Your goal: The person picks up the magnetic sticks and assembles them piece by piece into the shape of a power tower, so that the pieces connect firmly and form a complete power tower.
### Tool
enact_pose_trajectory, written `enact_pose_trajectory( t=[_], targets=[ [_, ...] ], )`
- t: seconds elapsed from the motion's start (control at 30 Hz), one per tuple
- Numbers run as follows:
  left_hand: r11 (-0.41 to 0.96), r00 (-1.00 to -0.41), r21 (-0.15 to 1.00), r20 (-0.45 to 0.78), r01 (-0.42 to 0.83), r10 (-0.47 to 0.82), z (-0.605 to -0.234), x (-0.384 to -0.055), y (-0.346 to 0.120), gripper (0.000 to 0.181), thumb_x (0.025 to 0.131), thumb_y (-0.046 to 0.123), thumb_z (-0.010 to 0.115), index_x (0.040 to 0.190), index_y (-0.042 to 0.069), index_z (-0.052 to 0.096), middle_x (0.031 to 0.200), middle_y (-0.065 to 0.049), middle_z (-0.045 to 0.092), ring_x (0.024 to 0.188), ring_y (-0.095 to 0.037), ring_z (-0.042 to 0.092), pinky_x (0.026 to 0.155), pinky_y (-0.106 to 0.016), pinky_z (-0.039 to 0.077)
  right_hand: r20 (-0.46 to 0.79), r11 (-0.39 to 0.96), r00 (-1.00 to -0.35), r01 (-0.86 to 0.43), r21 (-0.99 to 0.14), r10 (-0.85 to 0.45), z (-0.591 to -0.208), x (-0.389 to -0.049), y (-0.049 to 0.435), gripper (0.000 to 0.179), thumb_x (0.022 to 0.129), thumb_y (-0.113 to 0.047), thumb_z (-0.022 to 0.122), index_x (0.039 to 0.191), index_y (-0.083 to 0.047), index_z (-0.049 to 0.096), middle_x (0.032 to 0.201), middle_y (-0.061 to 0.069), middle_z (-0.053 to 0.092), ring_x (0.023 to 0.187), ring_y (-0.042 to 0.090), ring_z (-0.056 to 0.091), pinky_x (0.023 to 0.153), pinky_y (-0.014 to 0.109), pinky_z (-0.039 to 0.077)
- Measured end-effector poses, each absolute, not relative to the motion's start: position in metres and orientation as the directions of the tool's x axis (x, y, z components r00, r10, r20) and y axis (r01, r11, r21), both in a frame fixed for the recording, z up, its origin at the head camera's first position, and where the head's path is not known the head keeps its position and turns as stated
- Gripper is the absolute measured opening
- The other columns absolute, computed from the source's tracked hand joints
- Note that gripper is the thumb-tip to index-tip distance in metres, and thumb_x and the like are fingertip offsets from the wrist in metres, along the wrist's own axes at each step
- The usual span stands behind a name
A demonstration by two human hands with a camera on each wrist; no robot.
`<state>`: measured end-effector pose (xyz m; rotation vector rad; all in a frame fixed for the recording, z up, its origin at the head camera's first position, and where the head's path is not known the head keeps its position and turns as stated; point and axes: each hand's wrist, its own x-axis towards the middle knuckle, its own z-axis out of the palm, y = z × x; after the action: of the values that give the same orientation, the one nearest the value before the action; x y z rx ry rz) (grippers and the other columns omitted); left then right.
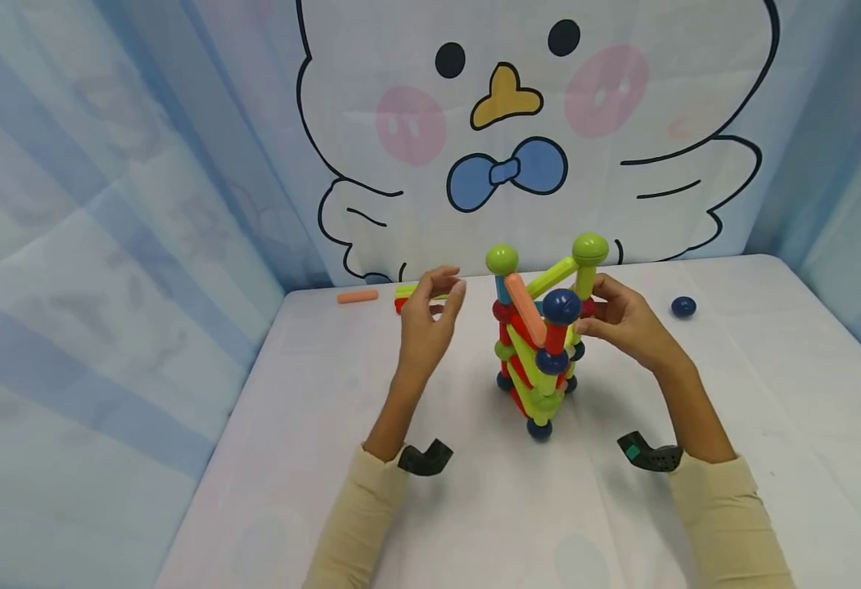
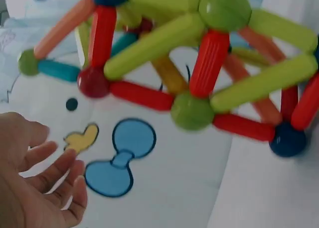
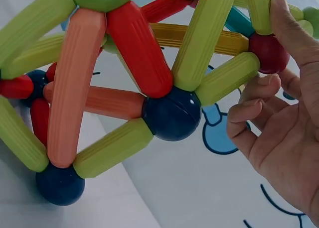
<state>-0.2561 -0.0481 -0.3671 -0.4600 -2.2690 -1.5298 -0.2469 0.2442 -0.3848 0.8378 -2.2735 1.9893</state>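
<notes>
A tower of magnetic rods and balls (image 1: pixel 541 343) in red, green, orange and dark blue stands upright in the middle of the white table (image 1: pixel 769 425). My right hand (image 1: pixel 592 317) is at the tower's right side, just under its top. In the right wrist view the thumb and curled fingers of my right hand (image 3: pixel 271 78) pinch a red ball (image 3: pixel 269 51) where green rods of the tower (image 3: pixel 149 88) meet. My left hand (image 1: pixel 445 296) hovers a little left of the tower, fingers relaxed, holding nothing. The left wrist view shows this hand (image 2: pixel 45 188) below the tower (image 2: pixel 189 63), apart from it.
Loose pieces lie at the table's back: an orange rod (image 1: pixel 358 296) and a yellow-green rod (image 1: pixel 416 289) behind my left hand, and a dark blue ball (image 1: pixel 684 307) at the right. A cartoon-duck backdrop (image 1: pixel 504 98) and blue curtains close in the table.
</notes>
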Motion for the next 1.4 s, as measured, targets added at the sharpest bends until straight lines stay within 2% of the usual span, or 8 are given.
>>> enact_pose_trajectory(
  t=[0.2,0.33,0.4,0.5,0.67,0.9,1.1,1.4],
  targets=[
    [0.554,-0.991,0.827,0.128,0.091,-0.028,-0.403,-0.309,-0.104,0.022,0.097,0.017,0.059,0.117,0.008,0.063,0.115,-0.012,0.067,0.103,-0.025,0.063,0.088,-0.038,0.053,0.417,0.269,-0.859,-0.495,-0.826,-0.298,-0.381,-0.24,0.238,0.041,0.084,0.003,0.072,0.118,0.001,0.05,0.097,-0.007,0.057,0.083,0.002,0.063,0.071,0.014,0.053],
    [0.647,-0.98,0.737,-0.159,-0.196,-0.116,-0.433,-0.338,-0.146,0.024,0.099,0.021,0.055,0.119,0.009,0.06,0.12,-0.013,0.062,0.104,-0.026,0.059,0.09,-0.04,0.052,0.523,0.382,-0.817,-0.575,-0.723,-0.241,-0.383,-0.234,0.229,0.045,0.074,0.002,0.08,0.11,0.0,0.053,0.085,-0.005,0.056,0.065,0.008,0.052,0.056,0.019,0.044],
    [0.668,-0.965,0.696,-0.209,-0.262,-0.161,-0.446,-0.348,-0.163,0.026,0.099,0.021,0.054,0.121,0.008,0.059,0.121,-0.015,0.06,0.106,-0.028,0.057,0.092,-0.042,0.05,0.588,0.403,-0.776,-0.626,-0.668,-0.229,-0.384,-0.231,0.223,0.047,0.07,0.0,0.083,0.107,0.0,0.054,0.081,-0.003,0.057,0.061,0.01,0.048,0.052,0.02,0.042],
    [0.677,-0.962,0.683,-0.178,-0.273,-0.208,-0.46,-0.359,-0.183,0.03,0.099,0.02,0.053,0.125,0.006,0.056,0.128,-0.02,0.051,0.112,-0.031,0.051,0.099,-0.045,0.047,0.688,0.402,-0.692,-0.707,-0.582,-0.22,-0.387,-0.228,0.213,0.046,0.075,-0.02,0.085,0.102,0.0,0.054,0.076,0.001,0.056,0.057,0.01,0.043,0.049,0.02,0.039],
    [0.751,-0.978,0.629,-0.08,-0.201,-0.195,-0.466,-0.367,-0.197,0.048,0.098,0.021,0.053,0.143,0.008,0.04,0.151,-0.021,0.023,0.13,-0.039,0.032,0.11,-0.053,0.037,0.821,0.401,-0.537,-0.807,-0.434,-0.191,-0.393,-0.228,0.192,0.064,0.082,-0.059,0.069,0.094,0.002,0.055,0.068,0.003,0.052,0.054,0.006,0.04,0.049,0.016,0.036],
    [0.867,-0.989,0.482,-0.125,-0.125,-0.073,-0.469,-0.379,-0.207,0.061,0.104,0.024,0.045,0.156,0.011,0.016,0.165,-0.01,0.003,0.138,-0.041,0.019,0.114,-0.056,0.03,0.898,0.524,-0.426,-0.792,-0.313,-0.107,-0.399,-0.22,0.159,0.061,0.085,-0.057,0.066,0.089,0.004,0.057,0.065,0.008,0.061,0.05,0.015,0.057,0.05,0.021,0.048],
    [0.92,-0.979,0.372,-0.198,-0.125,-0.053,-0.469,-0.385,-0.207,0.061,0.105,0.025,0.042,0.157,0.013,0.013,0.165,-0.008,0.007,0.135,-0.043,0.022,0.11,-0.058,0.036,0.91,0.633,-0.414,-0.713,-0.302,-0.033,-0.403,-0.211,0.144,0.059,0.085,-0.05,0.069,0.097,0.008,0.061,0.079,0.016,0.073,0.067,0.03,0.071,0.056,0.041,0.057],
    [0.988,-0.996,0.142,-0.075,-0.054,-0.044,-0.454,-0.381,-0.193,0.041,0.101,0.018,0.053,0.137,-0.001,0.047,0.132,-0.026,0.045,0.118,-0.041,0.045,0.094,-0.054,0.05,0.922,0.674,-0.387,-0.686,-0.273,-0.021,-0.406,-0.207,0.144,0.055,0.087,-0.048,0.066,0.095,0.005,0.057,0.066,0.011,0.063,0.05,0.021,0.057,0.046,0.032,0.048]
  ],
)
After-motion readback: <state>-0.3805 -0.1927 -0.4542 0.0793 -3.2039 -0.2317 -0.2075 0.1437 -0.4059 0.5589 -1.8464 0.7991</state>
